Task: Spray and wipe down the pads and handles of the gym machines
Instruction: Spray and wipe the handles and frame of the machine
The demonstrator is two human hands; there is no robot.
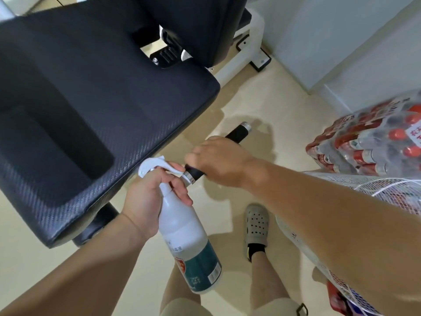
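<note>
A black handle (pixel 237 134) with metal end collars juts out beside the large black seat pad (pixel 95 115) of a gym machine. My right hand (pixel 219 161) is wrapped around the middle of that handle; no cloth shows in it. Just left of it, my left hand (pixel 148 197) grips the neck of a white spray bottle (pixel 182 229) with a teal label, fingers at the trigger. The nozzle sits close to the handle's near collar. The bottle hangs tilted, base toward me.
The machine's white frame (pixel 248 55) runs back toward a pale wall. Shrink-wrapped packs of red-capped bottles (pixel 373 142) stand at the right, with a white wire fan guard (pixel 382 190) under my right forearm. My foot in a grey clog (pixel 256 224) stands on the beige tile floor.
</note>
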